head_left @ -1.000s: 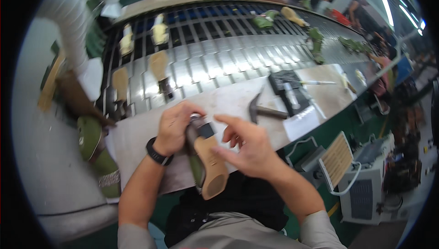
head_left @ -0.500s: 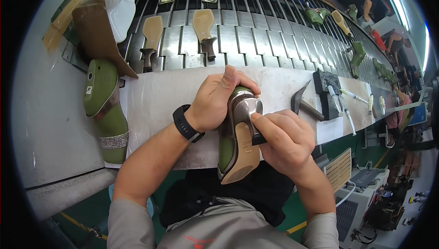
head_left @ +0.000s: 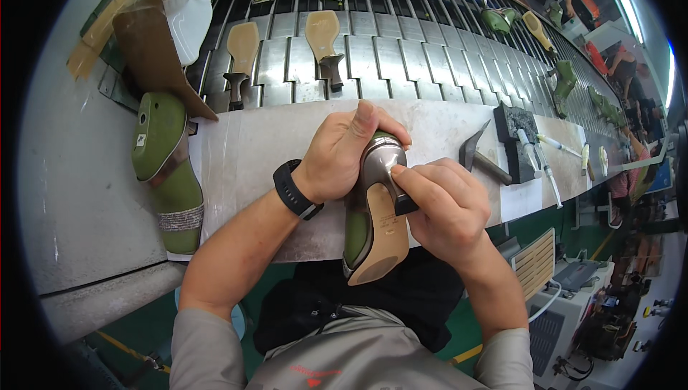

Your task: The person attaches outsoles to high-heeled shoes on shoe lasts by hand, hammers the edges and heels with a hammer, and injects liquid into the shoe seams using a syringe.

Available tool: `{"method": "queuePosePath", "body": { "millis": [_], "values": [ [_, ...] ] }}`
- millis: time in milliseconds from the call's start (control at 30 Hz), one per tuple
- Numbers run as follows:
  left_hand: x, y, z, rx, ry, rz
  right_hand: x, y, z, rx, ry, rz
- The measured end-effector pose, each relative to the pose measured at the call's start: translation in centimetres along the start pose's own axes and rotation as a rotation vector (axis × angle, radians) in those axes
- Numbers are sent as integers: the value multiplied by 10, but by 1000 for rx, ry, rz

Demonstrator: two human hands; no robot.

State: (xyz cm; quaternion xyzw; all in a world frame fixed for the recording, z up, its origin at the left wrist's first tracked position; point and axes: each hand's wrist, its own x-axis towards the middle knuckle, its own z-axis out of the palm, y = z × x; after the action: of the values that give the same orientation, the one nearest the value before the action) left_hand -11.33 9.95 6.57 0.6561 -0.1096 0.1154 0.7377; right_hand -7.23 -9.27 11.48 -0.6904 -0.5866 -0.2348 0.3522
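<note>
Head view: left hand (head_left: 337, 153) grips the shoe (head_left: 373, 225) (sole up, over the bench (head_left: 244, 146) edge) at its back, right hand (head_left: 444, 211) pinches the heel (head_left: 390, 175); hammer (head_left: 481, 157) lies just right.

Our left hand (head_left: 337, 150) wraps the heel end of the upturned green high-heeled shoe with a tan sole (head_left: 378, 236), so we cannot see its back or most of its upper. Our right hand (head_left: 444, 207) covers the dark heel piece (head_left: 401, 202) it pinches; only a corner shows. The shoe's toe hangs below the pale grey tabletop (head_left: 244, 153), hiding the edge there. We cannot make out the small markings on the sole. The two pale shoe parts on the slatted metal conveyor (head_left: 430, 53) are cut off at the top edge. The people at the far right are too blurred to read.
</note>
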Motion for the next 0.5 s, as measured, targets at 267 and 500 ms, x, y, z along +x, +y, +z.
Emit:
{"method": "queuePosePath", "body": {
  "millis": [267,500],
  "values": [
    [-2,9,-9,-13,-41,-105,4,6,1,-77,-75,21],
    [12,-13,-24,-179,82,-77,-21,31,2,497,29,900]
  ]
}}
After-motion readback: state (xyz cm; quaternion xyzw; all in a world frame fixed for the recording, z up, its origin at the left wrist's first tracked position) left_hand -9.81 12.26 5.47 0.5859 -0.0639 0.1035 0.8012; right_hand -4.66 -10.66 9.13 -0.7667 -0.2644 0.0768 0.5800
